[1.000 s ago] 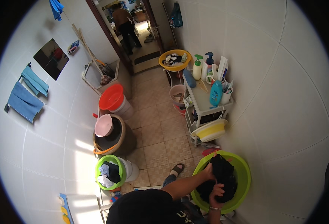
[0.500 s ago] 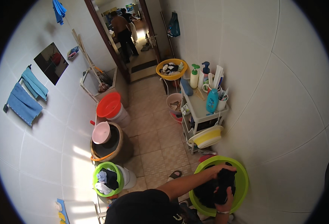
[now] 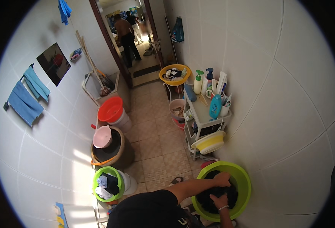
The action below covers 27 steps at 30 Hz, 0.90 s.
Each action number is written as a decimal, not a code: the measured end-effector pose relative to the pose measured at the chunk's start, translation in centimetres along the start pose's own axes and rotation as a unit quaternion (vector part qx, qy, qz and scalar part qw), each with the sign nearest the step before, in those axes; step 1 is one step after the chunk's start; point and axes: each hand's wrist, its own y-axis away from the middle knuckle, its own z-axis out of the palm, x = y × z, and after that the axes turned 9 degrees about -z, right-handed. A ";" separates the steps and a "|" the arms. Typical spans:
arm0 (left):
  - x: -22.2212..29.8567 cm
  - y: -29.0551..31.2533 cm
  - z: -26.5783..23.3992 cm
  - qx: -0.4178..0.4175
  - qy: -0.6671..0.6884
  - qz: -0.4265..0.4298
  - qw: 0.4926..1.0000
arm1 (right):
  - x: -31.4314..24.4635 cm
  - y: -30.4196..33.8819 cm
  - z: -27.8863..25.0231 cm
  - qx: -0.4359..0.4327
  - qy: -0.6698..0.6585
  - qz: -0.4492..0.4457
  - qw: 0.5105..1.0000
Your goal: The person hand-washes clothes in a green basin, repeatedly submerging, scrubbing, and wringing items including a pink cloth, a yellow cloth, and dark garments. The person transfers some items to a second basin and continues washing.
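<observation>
Both hands are down inside a large lime-green basin at the lower right, on black wet-looking cloth bunched in it. My left hand reaches across from the left and is closed on the cloth near the far side. Nearer to me, my right hand, with a band at the wrist, is closed on another part of the same cloth. Its fingertips are partly sunk in the black folds. The cloth's exact kind of garment does not show.
A shelf cart with bottles stands ahead on the right, a yellow-white basin at its side. Along the left are a green basin of clothes, a brown vat and a red basin. Other people are beyond the doorway.
My hands have gone down into the basin with the black cloth, which they held raised and bunched before. My left hand has moved slightly left, and the view has shifted a little.
</observation>
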 end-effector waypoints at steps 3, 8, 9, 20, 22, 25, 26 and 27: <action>-1.4 0.9 1.4 0.059 0.072 -0.047 0.995 | 1.2 -0.2 0.0 -0.011 -0.048 0.022 0.999; -1.9 1.4 -1.0 0.062 0.147 -0.042 0.986 | -2.8 0.9 -2.0 -0.025 -0.294 0.156 0.943; -2.0 1.5 -1.7 0.071 0.168 -0.032 0.983 | -2.9 1.0 -3.1 -0.055 -0.365 0.164 0.915; -18.2 9.3 -14.1 0.234 0.652 0.187 0.697 | -5.7 -4.3 -0.8 -0.132 -0.620 0.172 0.754; -23.5 13.6 -16.5 0.150 0.901 0.044 0.405 | -4.7 -5.2 0.8 -0.046 -0.574 0.235 0.783; -27.7 21.0 -19.0 0.432 0.671 -0.238 0.553 | -3.7 -4.9 1.9 -0.030 -0.511 0.288 0.810; -30.0 23.7 -18.7 0.449 0.675 -0.246 0.532 | -3.4 -5.3 2.4 -0.035 -0.487 0.311 0.816; -31.4 25.6 -18.2 0.472 0.650 -0.273 0.529 | -3.3 -6.1 2.7 -0.038 -0.477 0.298 0.826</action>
